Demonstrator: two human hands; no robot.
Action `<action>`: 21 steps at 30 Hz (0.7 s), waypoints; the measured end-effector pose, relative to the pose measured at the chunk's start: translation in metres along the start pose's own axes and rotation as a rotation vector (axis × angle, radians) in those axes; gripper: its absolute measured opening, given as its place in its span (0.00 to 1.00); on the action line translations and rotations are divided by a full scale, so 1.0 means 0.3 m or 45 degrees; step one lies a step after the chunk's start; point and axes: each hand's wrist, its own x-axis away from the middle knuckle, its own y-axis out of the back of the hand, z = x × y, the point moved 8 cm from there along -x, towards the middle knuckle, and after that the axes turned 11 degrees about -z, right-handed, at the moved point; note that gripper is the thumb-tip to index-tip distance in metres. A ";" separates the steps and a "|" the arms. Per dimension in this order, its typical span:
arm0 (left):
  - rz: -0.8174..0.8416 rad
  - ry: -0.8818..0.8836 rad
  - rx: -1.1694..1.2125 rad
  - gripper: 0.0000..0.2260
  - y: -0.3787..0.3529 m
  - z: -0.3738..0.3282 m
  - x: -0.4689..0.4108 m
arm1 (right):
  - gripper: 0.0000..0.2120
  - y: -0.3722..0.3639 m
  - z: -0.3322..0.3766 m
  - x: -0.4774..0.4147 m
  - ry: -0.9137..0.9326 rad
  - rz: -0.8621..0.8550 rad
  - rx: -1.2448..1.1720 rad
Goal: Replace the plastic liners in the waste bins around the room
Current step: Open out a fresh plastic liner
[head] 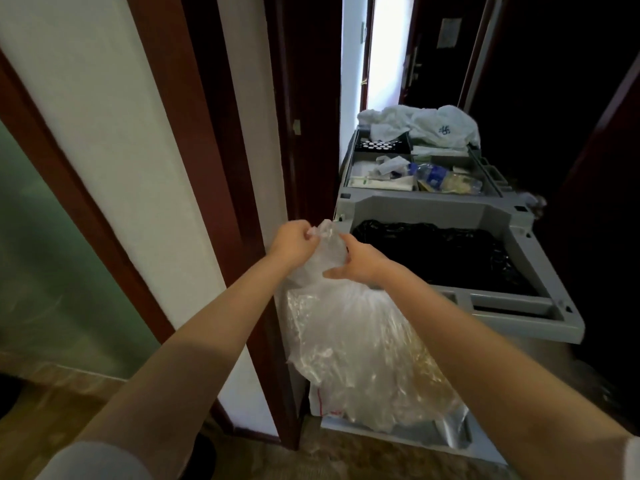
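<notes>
Left hand [291, 242], right hand [362, 263], gripping clear liner [349, 344]

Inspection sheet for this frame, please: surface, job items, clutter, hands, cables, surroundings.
Surface: grey cart, tray on top, waste compartment nearer the person.
Job's things: clear bag, gathered at its neck, hangs beside the cart; black liner fills the compartment.
Clutter: water bottle, white cloths and small supplies on the tray.
Hands: left hand pinches the bag's neck; right hand grips it just below.
Cables: nothing seen.
Surroundings: dark wooden door frame, white wall, floor.
</notes>
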 end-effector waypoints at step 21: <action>0.030 0.375 0.005 0.38 -0.176 0.046 -0.003 | 0.12 0.164 -0.123 -0.203 -0.235 -0.480 -0.471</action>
